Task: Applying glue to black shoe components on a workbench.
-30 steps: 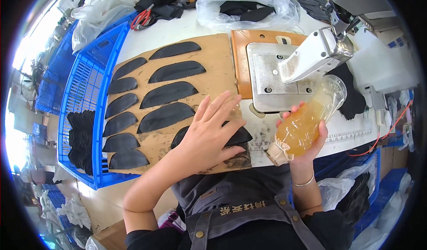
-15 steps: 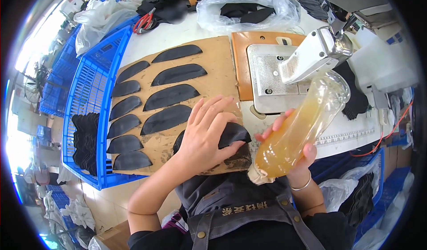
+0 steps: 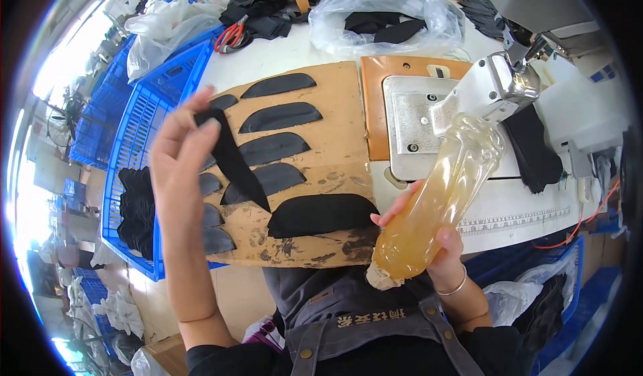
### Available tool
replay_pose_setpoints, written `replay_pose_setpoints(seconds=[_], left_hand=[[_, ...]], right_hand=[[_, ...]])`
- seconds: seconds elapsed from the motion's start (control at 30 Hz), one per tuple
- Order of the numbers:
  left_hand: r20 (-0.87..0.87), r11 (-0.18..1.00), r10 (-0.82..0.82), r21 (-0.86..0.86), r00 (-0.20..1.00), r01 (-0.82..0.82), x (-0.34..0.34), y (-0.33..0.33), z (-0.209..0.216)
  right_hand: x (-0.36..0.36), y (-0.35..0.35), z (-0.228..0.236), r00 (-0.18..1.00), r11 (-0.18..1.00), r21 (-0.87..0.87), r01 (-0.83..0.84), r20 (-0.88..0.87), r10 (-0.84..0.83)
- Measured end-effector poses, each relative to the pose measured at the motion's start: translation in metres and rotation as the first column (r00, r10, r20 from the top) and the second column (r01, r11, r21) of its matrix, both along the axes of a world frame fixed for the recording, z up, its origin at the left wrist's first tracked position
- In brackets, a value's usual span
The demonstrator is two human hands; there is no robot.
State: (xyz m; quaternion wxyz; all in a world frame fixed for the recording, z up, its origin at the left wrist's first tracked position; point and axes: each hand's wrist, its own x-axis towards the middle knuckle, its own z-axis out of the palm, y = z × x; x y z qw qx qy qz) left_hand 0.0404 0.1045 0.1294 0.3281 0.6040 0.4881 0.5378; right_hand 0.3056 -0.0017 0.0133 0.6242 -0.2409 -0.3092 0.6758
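My left hand [image 3: 175,175] is raised over the left side of a cardboard sheet [image 3: 338,128], pinching a curved black fabric piece [image 3: 231,155] between thumb and fingers. That piece hangs down toward the right, its lower tip close to a matte black piece [image 3: 321,214] lying on the cardboard's near edge. In my right hand [image 3: 447,255] is a clear, soft plastic bottle [image 3: 425,218] of yellowish liquid, tilted with its wrapped tip pointing down and left. Several shiny dark half-moon pieces [image 3: 280,118] lie in columns on the cardboard, some hidden behind my left hand and the held piece.
Left of the cardboard stands a blue crate [image 3: 127,135] with stacked black pieces [image 3: 136,208]. A white machine arm [image 3: 489,88] rises at the right. Red-handled scissors [image 3: 231,36] and a clear bag [image 3: 321,21] of black pieces lie at the back.
My left hand has gone from the cardboard's near right part up and left, now with a black fabric piece in it. The bottle has shifted slightly down and left.
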Motion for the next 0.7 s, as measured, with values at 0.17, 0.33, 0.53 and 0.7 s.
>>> replay_pose_setpoints(seconds=[0.17,0.33,0.53,0.7], left_hand=[[-0.390,0.863,0.254,0.505,0.885,-0.025,0.027,0.051,0.019],[-0.285,0.902,0.168,0.430,0.944,-0.030,0.056,0.104,0.024],[-0.011,0.990,-0.032,0.135,0.999,0.033,0.056,0.139,0.019],[-0.288,0.923,0.213,0.374,0.933,-0.096,0.080,0.155,-0.016]], right_hand=[[0.001,-0.001,-0.002,0.990,0.995,0.047,-0.085,-0.111,0.090],[0.002,0.000,-0.004,0.991,0.996,0.008,-0.090,-0.100,0.091],[0.003,-0.001,-0.010,0.986,0.994,0.020,-0.108,-0.125,0.110],[0.002,0.000,-0.014,0.980,0.994,0.052,-0.092,-0.170,0.100]])
